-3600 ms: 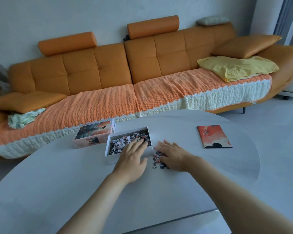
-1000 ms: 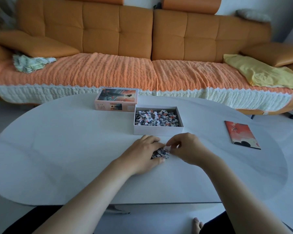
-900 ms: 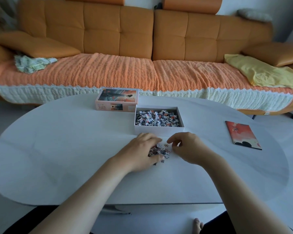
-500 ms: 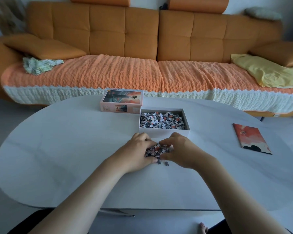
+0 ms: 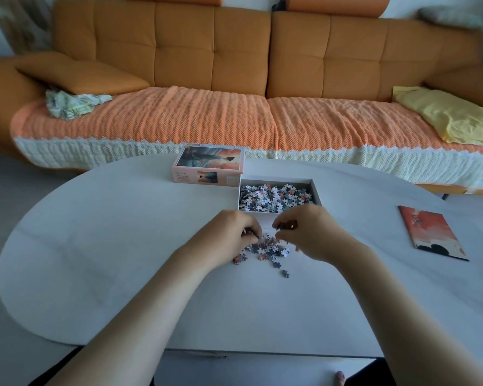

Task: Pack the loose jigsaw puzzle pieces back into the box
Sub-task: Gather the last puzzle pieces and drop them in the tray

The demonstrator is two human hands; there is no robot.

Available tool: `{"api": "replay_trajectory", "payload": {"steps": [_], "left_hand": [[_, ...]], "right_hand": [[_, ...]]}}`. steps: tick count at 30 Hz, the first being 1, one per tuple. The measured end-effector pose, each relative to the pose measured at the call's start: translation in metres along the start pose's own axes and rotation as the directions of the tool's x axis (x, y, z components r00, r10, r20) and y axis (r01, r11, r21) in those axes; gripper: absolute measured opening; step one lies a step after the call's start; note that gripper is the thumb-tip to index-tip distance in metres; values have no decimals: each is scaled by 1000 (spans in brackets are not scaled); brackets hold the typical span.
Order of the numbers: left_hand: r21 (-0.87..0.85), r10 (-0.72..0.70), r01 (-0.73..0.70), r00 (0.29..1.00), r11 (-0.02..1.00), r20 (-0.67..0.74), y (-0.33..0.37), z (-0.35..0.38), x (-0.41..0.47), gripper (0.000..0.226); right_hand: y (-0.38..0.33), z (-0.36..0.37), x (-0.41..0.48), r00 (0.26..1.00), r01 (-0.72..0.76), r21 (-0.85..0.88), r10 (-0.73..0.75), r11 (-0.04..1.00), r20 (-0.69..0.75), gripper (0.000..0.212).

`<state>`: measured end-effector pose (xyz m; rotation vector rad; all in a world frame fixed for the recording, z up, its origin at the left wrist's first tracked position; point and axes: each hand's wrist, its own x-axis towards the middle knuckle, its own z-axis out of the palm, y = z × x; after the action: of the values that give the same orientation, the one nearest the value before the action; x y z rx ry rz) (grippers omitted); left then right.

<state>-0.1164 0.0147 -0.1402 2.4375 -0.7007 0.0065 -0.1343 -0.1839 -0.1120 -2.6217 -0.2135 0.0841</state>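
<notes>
Both hands work at a small heap of loose pieces (image 5: 266, 248) lying on the white oval counter (image 5: 109, 246), just short of the box (image 5: 276, 180). The left hand (image 5: 229, 238) bears on the heap's left edge with its fingers curled down and in, gathering pieces under the fingertips. The right hand (image 5: 310, 232) hangs just above the heap's right edge, its thumb and forefinger pinching something small and dark, seemingly a piece or two; the other fingers are loosely curled. The knuckles of both hands hide most of the box's near wall, so little room shows between heap and box.

The box stands open and well filled with pieces; its left and right walls are clear of anything. The lid (image 5: 209, 165), picture side up, sits at the box's far-left corner, touching or nearly touching it. One stray piece (image 5: 285, 273) lies apart on the near side of the heap.

To the left, the counter runs bare to its curved edge. To the right, a bare stretch separates the right hand from a red-and-black booklet (image 5: 430, 232), lying flat near that edge. Bare surface reaches the near edge beneath the forearms. An orange sofa (image 5: 207, 51) stands beyond the far edge.
</notes>
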Motion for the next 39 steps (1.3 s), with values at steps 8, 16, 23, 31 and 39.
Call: {"api": "replay_trajectory", "payload": {"steps": [8, 16, 23, 31, 39], "left_hand": [[-196, -29, -36, 947, 980, -320, 5, -11, 41, 12], [29, 87, -83, 964, 996, -251, 2, 13, 61, 28], [270, 209, -162, 965, 949, -157, -5, 11, 50, 27], [247, 261, -198, 931, 948, -254, -3, -1, 22, 30], [236, -104, 86, 992, 968, 66, -18, -21, -27, 45]], "right_hand": [[7, -11, 34, 928, 42, 67, -14, 997, -373, 16], [22, -2, 41, 950, 71, 22, -61, 997, -308, 27], [22, 9, 32, 962, 193, -136, -215, 972, -171, 27], [14, 4, 20, 891, 254, -191, -306, 948, -335, 28], [-7, 16, -10, 968, 222, -297, -246, 929, -46, 30]]}}
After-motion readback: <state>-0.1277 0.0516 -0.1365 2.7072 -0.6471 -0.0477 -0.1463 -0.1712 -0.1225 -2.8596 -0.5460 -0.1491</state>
